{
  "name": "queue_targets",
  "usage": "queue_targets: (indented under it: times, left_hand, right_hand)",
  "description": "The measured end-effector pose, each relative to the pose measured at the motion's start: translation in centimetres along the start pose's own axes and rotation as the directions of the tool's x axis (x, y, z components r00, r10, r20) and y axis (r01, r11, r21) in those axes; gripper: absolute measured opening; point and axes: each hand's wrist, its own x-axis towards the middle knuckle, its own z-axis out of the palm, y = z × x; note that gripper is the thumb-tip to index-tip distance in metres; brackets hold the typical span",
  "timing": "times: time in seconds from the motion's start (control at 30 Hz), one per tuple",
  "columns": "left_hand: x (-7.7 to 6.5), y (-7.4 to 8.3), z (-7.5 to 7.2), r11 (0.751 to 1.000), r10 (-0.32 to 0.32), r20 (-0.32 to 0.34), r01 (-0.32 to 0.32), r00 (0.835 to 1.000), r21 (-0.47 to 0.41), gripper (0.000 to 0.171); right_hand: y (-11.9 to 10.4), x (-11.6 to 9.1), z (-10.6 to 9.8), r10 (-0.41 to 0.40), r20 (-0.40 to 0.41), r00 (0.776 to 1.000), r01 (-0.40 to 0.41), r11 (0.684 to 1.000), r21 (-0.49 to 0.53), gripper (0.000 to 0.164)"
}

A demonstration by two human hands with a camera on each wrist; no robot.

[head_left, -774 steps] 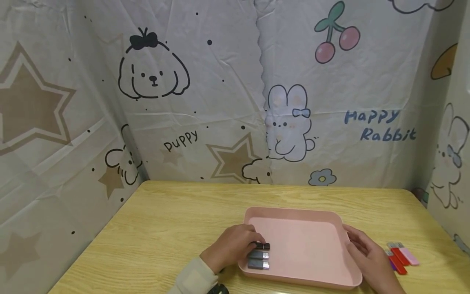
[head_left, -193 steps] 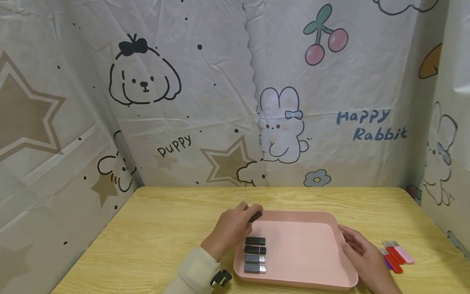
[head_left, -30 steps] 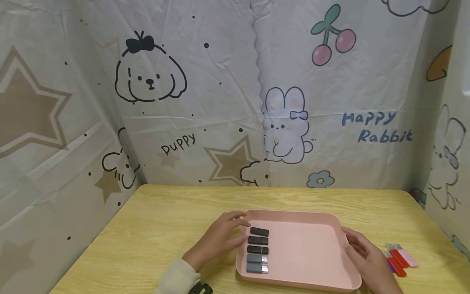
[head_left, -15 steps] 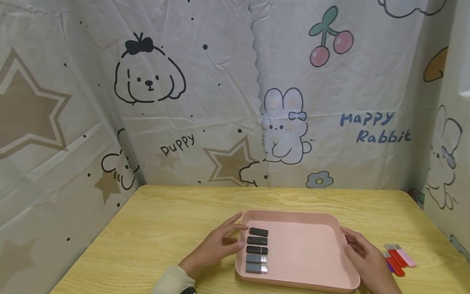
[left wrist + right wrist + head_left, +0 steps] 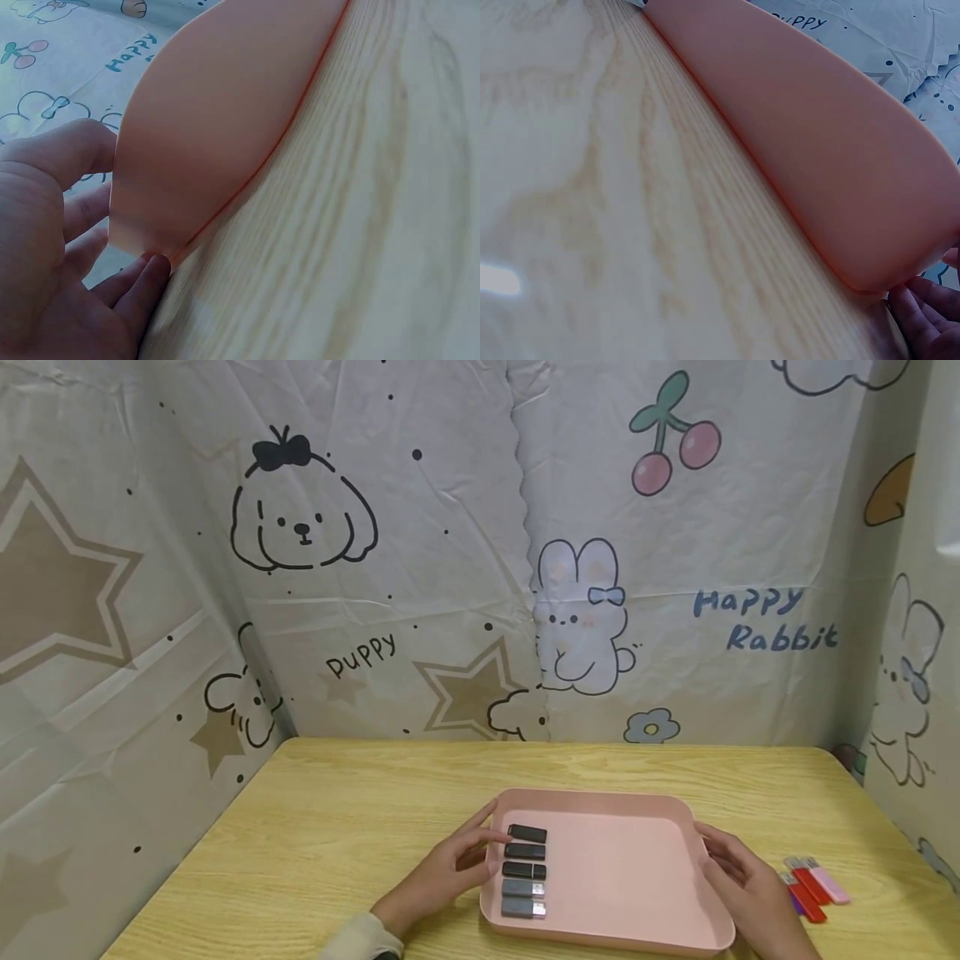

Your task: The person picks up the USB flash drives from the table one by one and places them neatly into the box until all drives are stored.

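The tray (image 5: 622, 877) lies on the desk (image 5: 360, 802), with five sticks (image 5: 524, 870), three black and two grey, in a column along its left side. It looks like thin, stiff plastic; I judge it light and not fragile, but smooth enough for the sticks to slide if tilted. Its short end walls seem the best place to take hold, one hand at each; the left end probably weighs slightly more. A stick looks small and rigid, best pinched across its long sides. The left hand (image 5: 450, 870) has its grip round the left wall, thumb at the rim, a finger reaching over it near the far black sticks. The right hand (image 5: 742, 878) has its grip on the right wall, fingers towards the far corner. Whether any fingertips are tucked beneath the base, I cannot tell
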Motion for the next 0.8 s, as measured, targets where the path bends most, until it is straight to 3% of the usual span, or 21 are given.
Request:
queue_targets:
  times: [0.23, 0.47, 0.8]
  left_hand:
    - [-0.12, -0.1, 0.14, 1.0, -0.013, -0.026, 0.013, 1.0, -0.01, 0.03]
    - [0.05, -0.06, 0.15, 1.0, 0.007, -0.012, -0.007, 1.0, -0.026, 0.031]
    - [-0.17, 0.07, 0.02, 0.999, 0.029, 0.018, -0.028, 0.999, -0.031, 0.03]
  right_hand:
    - [-0.15, -0.08, 0.13, 0.015, 0.003, 1.0, -0.015, 1.0, 0.014, 0.057]
    - [0.0, -0.03, -0.1, -0.009, -0.022, 1.0, 0.009, 1.0, 0.004, 0.055]
    - [-0.16, -0.19, 0.0, 0.044, 0.006, 0.999, -0.045, 0.998, 0.039, 0.058]
